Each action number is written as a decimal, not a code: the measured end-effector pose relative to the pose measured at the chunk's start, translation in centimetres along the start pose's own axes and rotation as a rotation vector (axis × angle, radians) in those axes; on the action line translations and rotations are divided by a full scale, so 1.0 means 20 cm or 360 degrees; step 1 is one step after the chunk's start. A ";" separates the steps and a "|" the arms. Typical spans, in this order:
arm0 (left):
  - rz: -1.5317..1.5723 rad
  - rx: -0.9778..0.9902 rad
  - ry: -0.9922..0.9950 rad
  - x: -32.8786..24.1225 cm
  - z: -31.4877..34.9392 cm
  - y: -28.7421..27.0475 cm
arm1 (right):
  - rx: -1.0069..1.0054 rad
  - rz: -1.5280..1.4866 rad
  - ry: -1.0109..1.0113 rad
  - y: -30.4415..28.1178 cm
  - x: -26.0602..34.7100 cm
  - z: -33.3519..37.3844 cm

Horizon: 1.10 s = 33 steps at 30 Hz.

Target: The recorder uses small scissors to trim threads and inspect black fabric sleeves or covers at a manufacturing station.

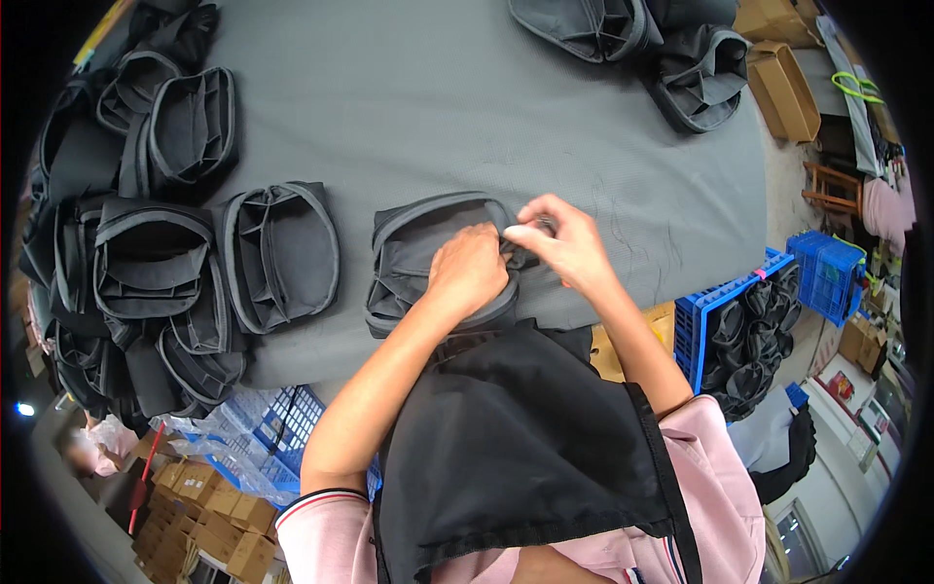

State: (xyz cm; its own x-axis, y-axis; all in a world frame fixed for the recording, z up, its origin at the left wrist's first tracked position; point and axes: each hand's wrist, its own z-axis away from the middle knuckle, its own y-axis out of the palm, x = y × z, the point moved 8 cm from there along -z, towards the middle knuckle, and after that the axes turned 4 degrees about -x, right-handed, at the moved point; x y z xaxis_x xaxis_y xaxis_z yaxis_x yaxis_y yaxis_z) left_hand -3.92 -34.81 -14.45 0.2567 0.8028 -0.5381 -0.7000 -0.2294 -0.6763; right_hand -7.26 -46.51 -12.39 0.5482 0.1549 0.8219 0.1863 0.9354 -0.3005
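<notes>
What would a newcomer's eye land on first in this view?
Probably the two bare hands near the middle: the left hand reaches into an open black bag, while the right hand is at that bag's right end. Next, likely the cluster of similar open bags along the left side of the gray table. Then the bright blue crate of dark items, beyond the table's edge at right.

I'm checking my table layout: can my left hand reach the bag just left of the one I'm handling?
Probably yes, once your left hand comes off the bag you're handling; the left bag sits just across a strip of table, with nothing seen blocking the way.
</notes>
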 end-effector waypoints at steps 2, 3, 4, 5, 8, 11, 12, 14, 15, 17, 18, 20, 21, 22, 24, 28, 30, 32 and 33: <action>0.0170 -0.0016 -0.0006 0.00 0.01 -0.01 | 0.0150 0.0126 -0.0004 0.04 0.01 -0.05; 0.0151 0.0120 -0.0102 0.03 0.02 0.01 | 0.0295 0.0259 0.0012 0.08 0.00 -0.06; 0.0153 0.0105 -0.0113 0.02 0.03 -0.01 | 0.0309 0.0262 -0.0001 0.10 -0.03 -0.07; 0.0167 0.0152 -0.0092 0.00 0.04 -0.01 | 0.0219 0.0195 -0.0141 0.09 -0.06 -0.06; 0.0393 0.0099 -0.0004 -0.01 0.05 0.00 | -0.0003 0.0049 -0.0282 0.13 -0.05 -0.02; 0.0539 0.0115 -0.0096 -0.03 0.05 -0.01 | -0.0674 0.0649 -0.0847 0.06 0.14 0.07; 0.0533 0.0115 -0.0090 -0.04 0.05 0.00 | -0.0682 0.0645 -0.0848 0.06 0.14 0.07; 0.0438 0.0024 -0.0033 -0.08 0.04 -0.03 | -0.0752 0.0515 -0.0819 0.04 0.13 0.07; 0.0275 0.0101 -0.0047 -0.10 0.04 -0.03 | -0.0641 0.0445 -0.0665 0.03 0.09 0.04; 0.0103 0.0173 -0.0004 -0.14 0.01 -0.03 | -0.0409 -0.0026 -0.0460 0.00 0.03 0.01; -0.0067 0.0235 0.0037 -0.16 0.00 -0.02 | -0.0167 -0.0492 -0.0261 0.02 -0.02 0.00; -0.0122 0.0189 0.0059 -0.18 -0.02 -0.02 | -0.0239 -0.0499 -0.0209 -0.05 -0.05 0.05; -0.0171 0.0187 0.0094 -0.18 -0.04 -0.01 | -0.0486 -0.0256 -0.0345 -0.11 -0.06 0.07; -0.0223 0.0188 0.0132 -0.19 -0.04 0.00 | -0.0734 -0.0009 -0.0474 -0.17 -0.08 0.11; -0.0167 0.0257 0.0176 -0.18 -0.04 -0.03 | -0.0608 0.0134 -0.0317 -0.19 -0.19 0.13; 0.0177 0.0283 0.0224 -0.10 0.04 -0.10 | -0.0304 -0.0490 -0.0335 -0.14 -0.12 0.20; 0.0655 0.0368 0.0152 -0.12 0.09 -0.17 | -0.0130 -0.0344 -0.0560 -0.11 0.00 0.21; 0.0777 0.0424 0.0055 -0.12 0.12 -0.21 | -0.0087 -0.0330 -0.0650 -0.11 0.06 0.20; 0.0975 0.0405 0.0132 -0.12 0.13 -0.21 | -0.0051 -0.0275 -0.0635 -0.10 0.08 0.20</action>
State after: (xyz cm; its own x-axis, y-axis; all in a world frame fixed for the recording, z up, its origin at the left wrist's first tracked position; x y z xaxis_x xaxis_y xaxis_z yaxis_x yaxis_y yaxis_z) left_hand -3.28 -34.45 -9.00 -0.1944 0.5214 -0.8309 -0.8683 -0.4856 -0.1016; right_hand -9.91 -46.96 -8.48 0.1501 0.1135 0.9821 0.2762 0.9490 -0.1519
